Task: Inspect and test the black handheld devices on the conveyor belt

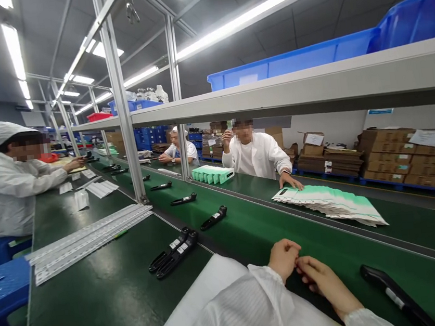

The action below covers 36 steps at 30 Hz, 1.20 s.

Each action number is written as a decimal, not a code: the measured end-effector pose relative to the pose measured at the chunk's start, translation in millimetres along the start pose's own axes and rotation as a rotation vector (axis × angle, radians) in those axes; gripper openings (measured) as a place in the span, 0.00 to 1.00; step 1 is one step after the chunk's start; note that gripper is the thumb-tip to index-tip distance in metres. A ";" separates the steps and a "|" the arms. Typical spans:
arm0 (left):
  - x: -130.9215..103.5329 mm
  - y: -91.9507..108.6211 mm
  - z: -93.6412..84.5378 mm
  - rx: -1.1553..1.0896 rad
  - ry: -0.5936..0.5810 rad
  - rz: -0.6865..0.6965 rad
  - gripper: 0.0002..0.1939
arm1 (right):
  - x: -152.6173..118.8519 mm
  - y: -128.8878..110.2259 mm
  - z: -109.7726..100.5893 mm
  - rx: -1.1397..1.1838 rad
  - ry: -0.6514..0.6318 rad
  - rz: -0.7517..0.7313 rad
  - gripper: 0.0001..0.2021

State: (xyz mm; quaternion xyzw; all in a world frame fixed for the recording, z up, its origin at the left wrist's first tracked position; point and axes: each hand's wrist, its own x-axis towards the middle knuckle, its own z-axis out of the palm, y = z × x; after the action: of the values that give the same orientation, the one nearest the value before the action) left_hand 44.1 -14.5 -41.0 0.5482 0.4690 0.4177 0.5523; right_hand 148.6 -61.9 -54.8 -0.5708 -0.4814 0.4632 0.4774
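My left hand (284, 259) is closed, its fingers curled together over the green conveyor belt (248, 226). Just to its right, my right hand (327, 282) meets it with thumb and forefinger pinched. Whatever lies between the fingertips, if anything, is too small or hidden to name. To the right of my hands, a long black handle-shaped part (398, 294) with a white label rests on the belt. Two similar labelled black parts (175, 252) lie side by side at the belt's near edge, left of my hands. A white sheet (201, 295) is partly covered by my sleeve.
Several more black parts (214, 218) lie spaced along the belt. Across it, a co-worker's hand (291, 181) touches fanned green-and-white flat boxes (331, 199). White strips (93, 240) lie on the left bench. Metal posts (119, 101) carry a shelf (291, 87) with blue bins (296, 60) overhead.
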 end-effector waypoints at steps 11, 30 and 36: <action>-17.4 11.6 -6.7 0.722 -0.208 0.339 0.13 | -5.9 1.7 -10.3 -0.763 -0.044 -0.237 0.13; 36.8 18.4 -140.0 0.749 0.385 -0.118 0.24 | -2.8 -12.2 -14.6 -0.019 0.191 -0.161 0.16; 25.9 31.8 -106.5 0.358 0.032 -0.126 0.18 | -6.9 -21.7 -9.4 0.197 0.267 -0.106 0.14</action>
State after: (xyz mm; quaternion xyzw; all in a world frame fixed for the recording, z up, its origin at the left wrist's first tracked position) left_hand -52.7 35.1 -6.6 0.6006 0.5780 0.3005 0.4635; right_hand 154.8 -67.9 -31.8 -0.5516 -0.3954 0.4023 0.6145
